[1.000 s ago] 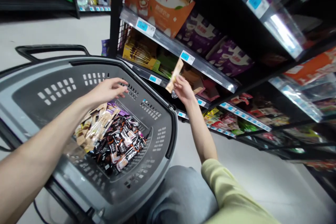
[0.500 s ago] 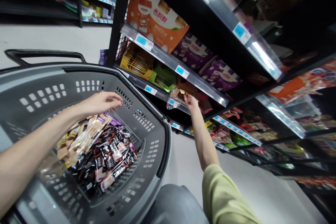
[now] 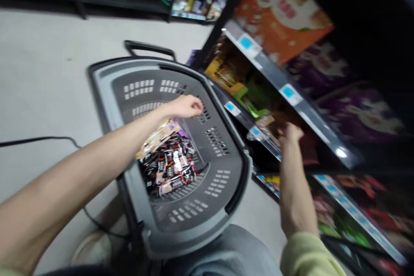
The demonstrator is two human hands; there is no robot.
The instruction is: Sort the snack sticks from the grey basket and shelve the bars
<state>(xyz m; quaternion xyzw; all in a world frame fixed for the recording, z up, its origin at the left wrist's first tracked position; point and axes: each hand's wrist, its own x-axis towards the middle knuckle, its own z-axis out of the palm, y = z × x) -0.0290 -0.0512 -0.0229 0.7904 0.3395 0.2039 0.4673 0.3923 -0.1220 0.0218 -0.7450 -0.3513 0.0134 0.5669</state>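
Note:
My left hand (image 3: 187, 107) hovers over the grey shopping basket (image 3: 194, 241), fingers curled in and nothing visible in them. Inside the basket lie a clear-wrapped pack of black and orange sachets (image 3: 173, 164) and a pack of tan sachets (image 3: 161, 136), with purple packaging at its edge. My right hand (image 3: 291, 133) reaches into a lower shelf beside brown packaging (image 3: 278, 120). Crinkled clear wrap (image 3: 258, 131) hangs over the shelf edge there. Blur and shadow hide what the right fingers hold, if anything.
Green packs (image 3: 249, 101) and yellow packs (image 3: 223, 73) share that lower shelf. Above it stand an orange box (image 3: 284, 17) and purple packs (image 3: 365, 108). The shelf lip (image 3: 274, 79) juts out above my right hand. A black cord (image 3: 39, 139) crosses the floor.
The view has swung left, and the basket and shelf appear further right. My left hand's fingers have curled from a looser pose. My right hand stays at the lower shelf, its wrist more bent.

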